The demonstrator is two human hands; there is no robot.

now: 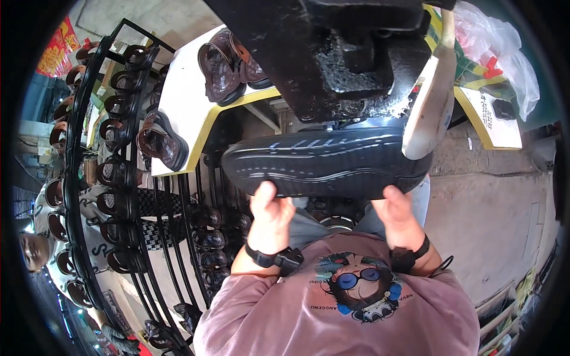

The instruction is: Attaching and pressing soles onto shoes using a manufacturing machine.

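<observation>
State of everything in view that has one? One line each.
Black sole: tread toward camera, held along its near edge
Left hand: closed on sole, thumb on tread side
Right hand: same, farther right
Machine: above sole; on or off, can't tell
Rack: loaded with shoes
Plastic bag: crumpled

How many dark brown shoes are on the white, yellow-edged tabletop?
3 visible: one shoe at the near left corner of the white tabletop, two shoes together farther up, beside the black metal machine. Others may be hidden.
</observation>
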